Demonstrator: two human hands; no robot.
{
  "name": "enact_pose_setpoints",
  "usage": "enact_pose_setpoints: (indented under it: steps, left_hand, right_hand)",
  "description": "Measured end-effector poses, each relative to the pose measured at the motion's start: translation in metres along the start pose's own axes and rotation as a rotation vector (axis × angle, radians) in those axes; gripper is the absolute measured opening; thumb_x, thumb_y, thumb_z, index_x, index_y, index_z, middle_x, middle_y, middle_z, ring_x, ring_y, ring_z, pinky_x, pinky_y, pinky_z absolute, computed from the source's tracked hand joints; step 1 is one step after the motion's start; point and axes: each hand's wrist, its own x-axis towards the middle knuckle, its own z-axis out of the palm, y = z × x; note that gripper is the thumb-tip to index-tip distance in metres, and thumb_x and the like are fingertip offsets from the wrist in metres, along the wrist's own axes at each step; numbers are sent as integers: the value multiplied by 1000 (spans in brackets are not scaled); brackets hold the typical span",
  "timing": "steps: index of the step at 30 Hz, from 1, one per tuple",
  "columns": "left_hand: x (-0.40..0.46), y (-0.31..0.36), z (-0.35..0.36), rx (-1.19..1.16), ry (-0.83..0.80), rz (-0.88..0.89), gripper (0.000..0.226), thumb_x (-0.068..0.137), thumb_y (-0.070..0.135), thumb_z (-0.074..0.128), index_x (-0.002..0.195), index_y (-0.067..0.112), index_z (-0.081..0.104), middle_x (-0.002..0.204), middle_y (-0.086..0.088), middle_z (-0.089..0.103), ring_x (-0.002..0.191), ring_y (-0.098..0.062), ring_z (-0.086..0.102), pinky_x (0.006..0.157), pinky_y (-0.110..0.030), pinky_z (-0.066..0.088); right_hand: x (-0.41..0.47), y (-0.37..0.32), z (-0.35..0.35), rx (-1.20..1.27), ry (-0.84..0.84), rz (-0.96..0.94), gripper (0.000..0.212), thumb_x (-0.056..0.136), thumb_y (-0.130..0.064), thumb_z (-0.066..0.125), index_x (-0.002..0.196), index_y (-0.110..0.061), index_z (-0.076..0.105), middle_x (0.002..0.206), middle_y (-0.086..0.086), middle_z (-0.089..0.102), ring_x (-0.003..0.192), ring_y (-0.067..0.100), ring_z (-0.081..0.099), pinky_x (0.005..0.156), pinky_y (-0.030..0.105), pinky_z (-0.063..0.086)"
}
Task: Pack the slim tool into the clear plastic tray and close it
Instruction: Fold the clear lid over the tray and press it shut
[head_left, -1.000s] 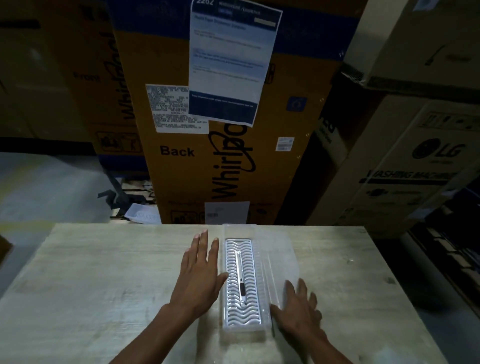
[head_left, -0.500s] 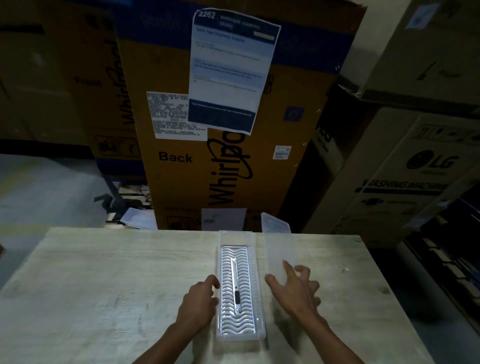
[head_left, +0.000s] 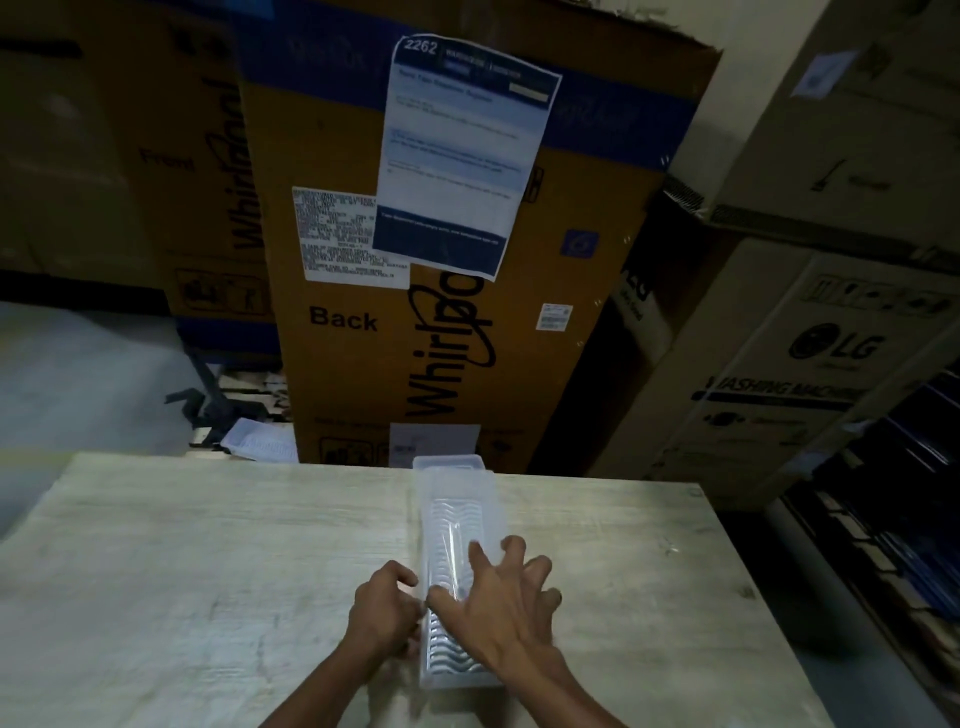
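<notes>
The surface (head_left: 208, 597) is seen as pale whitish-grey with faint wood-grain streaks. The tray (head_left: 457, 660) is clear and colourless; a repeating wavy ribbed pattern is noted along its floor. The large box (head_left: 441, 338) behind is rendered ochre-brown, crossed by a dark blue band near the top, with black lettering. A sheet (head_left: 457, 156) taped to it is printed in white and pale blue with dark navy bands at top and bottom. A white label (head_left: 348, 234) is covered in dense black print. The box (head_left: 810, 364) at right is dull tan with black markings.
</notes>
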Motion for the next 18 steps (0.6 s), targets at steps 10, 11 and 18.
enact_pose_setpoints:
  steps: [10, 11, 18]
  left_hand:
    - [-4, 5, 2, -30, -8, -14, 15, 84, -2, 63, 95, 7, 62, 69, -13, 70, 42, -16, 59, 36, -23, 42]
    - [-4, 4, 2, -38, -11, -10, 16, 84, -4, 61, 95, 7, 62, 68, -14, 70, 42, -17, 59, 36, -23, 42]
    - [-1, -1, 1, -79, -21, 18, 20, 80, -6, 58, 92, 9, 65, 63, -15, 69, 44, -23, 59, 44, -29, 52]
  right_hand:
    - [0, 7, 2, -39, -20, 56, 86, 77, -82, 39, 147, -32, 35, 152, 11, 28, 131, 37, 31, 101, 53, 38]
    - [-2, 6, 6, -48, -26, 47, 89, 76, -84, 38, 148, -32, 34, 151, 11, 28, 130, 37, 31, 101, 53, 38]
    - [-16, 3, 28, -46, -35, 26, 96, 74, -87, 34, 151, -30, 27, 147, 10, 27, 127, 40, 31, 98, 53, 38]
